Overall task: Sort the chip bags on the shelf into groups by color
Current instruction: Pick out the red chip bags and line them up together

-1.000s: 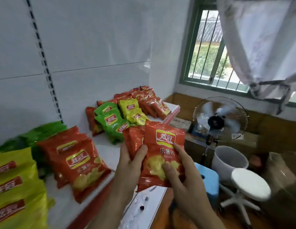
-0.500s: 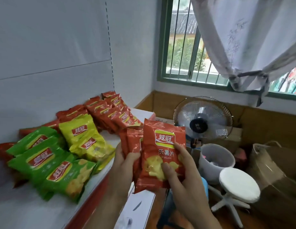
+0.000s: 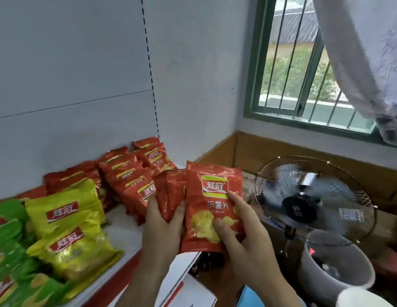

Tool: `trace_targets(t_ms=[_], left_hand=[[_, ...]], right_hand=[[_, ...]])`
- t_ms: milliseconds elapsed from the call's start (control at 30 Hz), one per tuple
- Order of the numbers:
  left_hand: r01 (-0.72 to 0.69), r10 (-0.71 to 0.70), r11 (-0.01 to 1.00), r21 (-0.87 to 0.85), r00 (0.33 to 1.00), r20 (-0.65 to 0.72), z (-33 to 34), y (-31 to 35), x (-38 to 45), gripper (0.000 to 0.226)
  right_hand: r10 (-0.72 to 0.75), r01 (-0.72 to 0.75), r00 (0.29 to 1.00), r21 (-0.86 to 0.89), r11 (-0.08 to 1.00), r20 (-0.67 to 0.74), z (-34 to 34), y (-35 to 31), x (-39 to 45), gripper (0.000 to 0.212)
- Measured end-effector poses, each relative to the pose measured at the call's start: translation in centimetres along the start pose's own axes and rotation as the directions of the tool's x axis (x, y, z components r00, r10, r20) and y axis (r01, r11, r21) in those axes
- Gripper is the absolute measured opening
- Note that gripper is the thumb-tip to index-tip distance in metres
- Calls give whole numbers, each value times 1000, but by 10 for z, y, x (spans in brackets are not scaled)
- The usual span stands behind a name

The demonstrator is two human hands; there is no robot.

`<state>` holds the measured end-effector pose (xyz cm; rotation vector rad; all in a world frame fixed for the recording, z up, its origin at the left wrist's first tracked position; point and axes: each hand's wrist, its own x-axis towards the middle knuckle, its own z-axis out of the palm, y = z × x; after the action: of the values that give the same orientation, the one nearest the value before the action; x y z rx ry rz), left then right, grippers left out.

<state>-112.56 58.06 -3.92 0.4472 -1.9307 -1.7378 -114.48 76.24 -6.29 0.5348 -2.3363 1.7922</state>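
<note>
A red chip bag (image 3: 212, 202) stands upright in my right hand (image 3: 244, 240), thumb across its front. Just to its left, my left hand (image 3: 163, 229) grips another red chip bag (image 3: 174, 191), partly hidden behind the first. Both are held at the right end of the white shelf (image 3: 122, 234), right beside a pile of red bags (image 3: 131, 176) against the back panel. Two yellow bags (image 3: 67, 227) lie left of that pile. Green bags (image 3: 9, 251) fill the lower left corner.
A running electric fan (image 3: 312, 202) stands right of the shelf, with a white bucket (image 3: 335, 269) and a white stool top (image 3: 361, 298) below it. A barred window (image 3: 301, 69) and a curtain (image 3: 366, 52) are above. A white box (image 3: 193, 293) sits under the shelf edge.
My view has swung right along the shelf, from the left-hand groups to the red pile. Both hands have carried the red bags along, closer to that pile.
</note>
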Motion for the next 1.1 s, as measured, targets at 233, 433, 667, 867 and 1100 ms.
trace_targets(t_ms=[233, 433, 667, 867, 1100], left_hand=[[-6, -8, 998, -66, 977, -214, 2, -10, 72, 51], [-46, 7, 995, -93, 924, -383, -10, -13, 122, 54], [-35, -20, 994, -99, 858, -513, -19, -19, 144, 51], [-78, -8, 990, -115, 792, -611, -3, -15, 143, 46], [-75, -25, 991, -110, 707, -707, 5, -17, 134, 43]], right_hand=[[-140, 142, 988, -35, 989, 62, 6, 15, 93, 66], [-154, 153, 988, -30, 988, -34, 5, 42, 176, 68], [-104, 135, 974, -143, 980, 203, 48, 93, 255, 70], [-191, 279, 856, -118, 953, 481, 100, 134, 308, 74], [-328, 548, 711, -197, 813, 622, 154, 179, 338, 87]])
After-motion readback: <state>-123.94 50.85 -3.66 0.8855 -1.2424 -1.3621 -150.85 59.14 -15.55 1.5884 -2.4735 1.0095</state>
